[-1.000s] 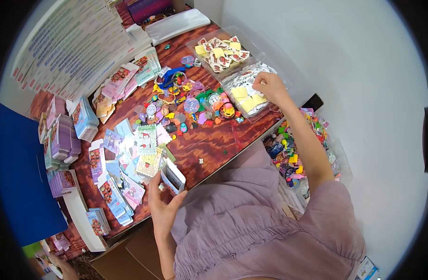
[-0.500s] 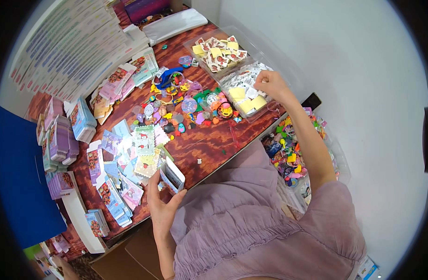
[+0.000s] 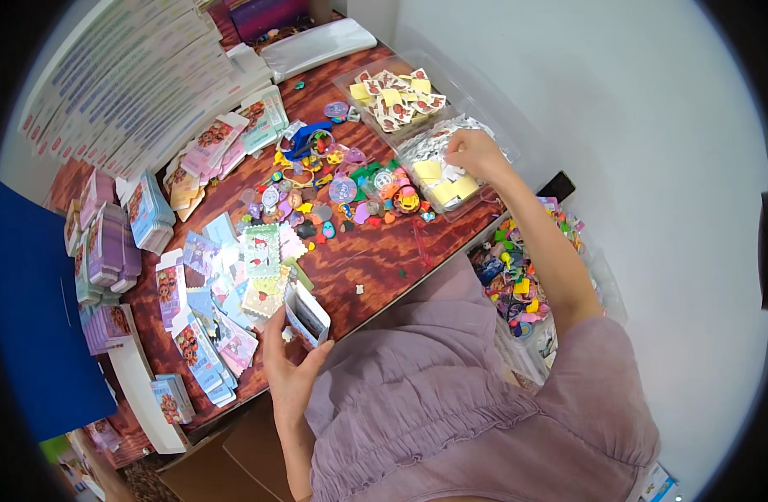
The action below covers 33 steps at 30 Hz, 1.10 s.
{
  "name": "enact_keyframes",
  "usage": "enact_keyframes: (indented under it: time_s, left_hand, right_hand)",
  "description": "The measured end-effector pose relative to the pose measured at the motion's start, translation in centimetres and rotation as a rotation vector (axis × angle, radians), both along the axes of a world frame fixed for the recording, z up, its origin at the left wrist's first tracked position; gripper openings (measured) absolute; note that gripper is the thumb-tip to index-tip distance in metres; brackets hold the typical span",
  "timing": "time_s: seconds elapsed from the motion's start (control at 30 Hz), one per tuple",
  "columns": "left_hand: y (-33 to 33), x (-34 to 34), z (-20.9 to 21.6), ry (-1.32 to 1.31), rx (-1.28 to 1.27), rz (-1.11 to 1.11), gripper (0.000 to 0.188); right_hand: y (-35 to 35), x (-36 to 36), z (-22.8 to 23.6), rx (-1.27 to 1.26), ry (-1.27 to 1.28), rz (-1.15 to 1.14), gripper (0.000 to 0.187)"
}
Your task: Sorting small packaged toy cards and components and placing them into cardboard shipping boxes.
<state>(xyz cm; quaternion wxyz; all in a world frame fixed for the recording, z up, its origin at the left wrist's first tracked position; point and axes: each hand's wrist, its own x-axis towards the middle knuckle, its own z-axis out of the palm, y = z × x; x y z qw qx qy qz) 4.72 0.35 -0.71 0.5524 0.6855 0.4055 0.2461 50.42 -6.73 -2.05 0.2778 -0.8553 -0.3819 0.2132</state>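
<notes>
Left hand [image 3: 292, 376]: thumb and fingers grip a small open-topped cardboard carton [image 3: 310, 313] at the near table edge, mouth up and tilted. Right hand [image 3: 478, 156]: fingers curled together over the white packets [image 3: 421, 149] in the clear plastic tray [image 3: 458, 106]—cannot tell whether anything is pinched.

Handling (judged): carton light, thin-walled, stiff along its folds yet easily crushed; best held lightly by opposite side walls, clear of the mouth. Packets likely light, slick, limp; take by one edge.

Count: held carton, one; tray compartments, two; smartphone [image 3: 556, 186], one; white packets and loose trinkets [image 3: 344, 190] (heaped, overlapping)—not countable.
</notes>
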Motion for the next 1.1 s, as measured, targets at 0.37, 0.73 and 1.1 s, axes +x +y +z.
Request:
enact_keyframes:
  time_s: [0.37,0.73,1.1]
  left_hand:
    - [0.1,-0.5,0.6,-0.089,-0.1,-0.009,0.075]
    - [-0.1,-0.1,-0.1,-0.011,-0.014,-0.004,0.078]
    - [-0.4,0.0,0.1,0.007,-0.009,-0.024,0.078]
  right_hand:
    - [-1.6,-1.4,1.0,0.254,0.018,-0.199,0.02]
    - [-2.7,-0.4,3.3,0.488,0.754,-0.324,0.014]
    - [-3.0,0.2,1.7,0.454,0.159,-0.312,0.024]
